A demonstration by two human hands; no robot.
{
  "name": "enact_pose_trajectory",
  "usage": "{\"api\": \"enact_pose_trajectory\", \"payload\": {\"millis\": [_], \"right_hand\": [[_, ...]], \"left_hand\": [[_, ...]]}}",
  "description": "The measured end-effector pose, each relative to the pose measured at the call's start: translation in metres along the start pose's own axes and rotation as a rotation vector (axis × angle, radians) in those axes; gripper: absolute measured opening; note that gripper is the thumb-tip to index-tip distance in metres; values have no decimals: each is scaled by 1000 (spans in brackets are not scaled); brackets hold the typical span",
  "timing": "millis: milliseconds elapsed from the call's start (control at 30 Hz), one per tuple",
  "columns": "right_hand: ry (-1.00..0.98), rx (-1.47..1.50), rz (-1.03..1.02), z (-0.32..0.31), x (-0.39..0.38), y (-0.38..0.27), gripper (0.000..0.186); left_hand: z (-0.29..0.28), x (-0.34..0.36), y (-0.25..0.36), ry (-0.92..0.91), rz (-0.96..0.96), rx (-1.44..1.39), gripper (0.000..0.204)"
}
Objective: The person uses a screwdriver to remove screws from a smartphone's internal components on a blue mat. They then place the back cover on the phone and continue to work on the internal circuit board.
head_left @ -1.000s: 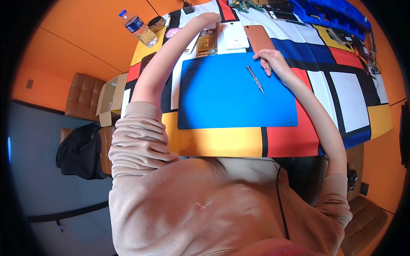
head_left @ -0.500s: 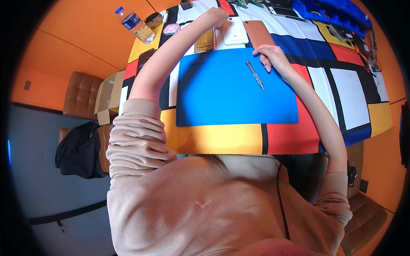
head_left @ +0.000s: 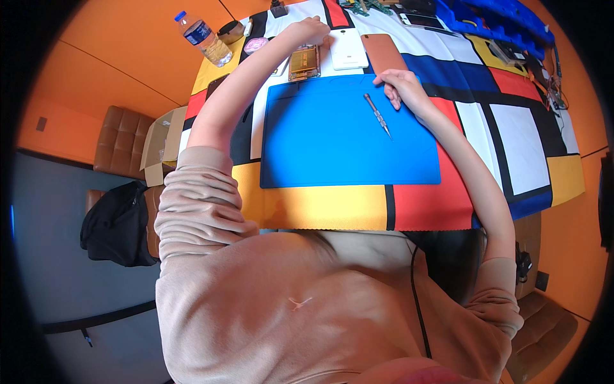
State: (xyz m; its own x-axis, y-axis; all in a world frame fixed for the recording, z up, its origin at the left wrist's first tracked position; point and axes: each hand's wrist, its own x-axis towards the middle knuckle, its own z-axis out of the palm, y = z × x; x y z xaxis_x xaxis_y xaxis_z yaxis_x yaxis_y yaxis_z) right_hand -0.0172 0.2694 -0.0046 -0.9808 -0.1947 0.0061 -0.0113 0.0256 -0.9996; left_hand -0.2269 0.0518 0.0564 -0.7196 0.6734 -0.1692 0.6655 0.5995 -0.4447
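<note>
Inspection note: device stands opened; screwdriver lies unheld.
From my remote post I find the opened handset (head_left: 304, 63), inner parts exposed, on the bench (head_left: 521, 147) just beyond the blue mat (head_left: 320, 147). The left hand (head_left: 311, 31) is by its far end, fingers curled — whether clamped on anything, I cannot tell. The right hand (head_left: 404, 89) is at the mat's far right corner, fingers bent; their grip I cannot tell either. Opening is done, I judge; tool work is not under way — the screwdriver (head_left: 378, 117) rests on the mat.
</note>
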Motion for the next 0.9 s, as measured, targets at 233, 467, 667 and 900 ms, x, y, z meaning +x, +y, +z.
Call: {"api": "enact_pose_trajectory", "payload": {"millis": [233,467,667,900], "right_hand": [[1,-21,-18,1,1,2,32],[10,-31,-58,1,4,7,29],[11,-31,-59,1,3,7,28],[6,-47,-54,1,2,5,27]], "left_hand": [[-6,-40,-5,-62,44,-387,28],[-2,-102,9,102,324,-439,27],[-5,-104,-4,64,340,-574,20],[22,-91,-26,36,-136,-205,27]]}}
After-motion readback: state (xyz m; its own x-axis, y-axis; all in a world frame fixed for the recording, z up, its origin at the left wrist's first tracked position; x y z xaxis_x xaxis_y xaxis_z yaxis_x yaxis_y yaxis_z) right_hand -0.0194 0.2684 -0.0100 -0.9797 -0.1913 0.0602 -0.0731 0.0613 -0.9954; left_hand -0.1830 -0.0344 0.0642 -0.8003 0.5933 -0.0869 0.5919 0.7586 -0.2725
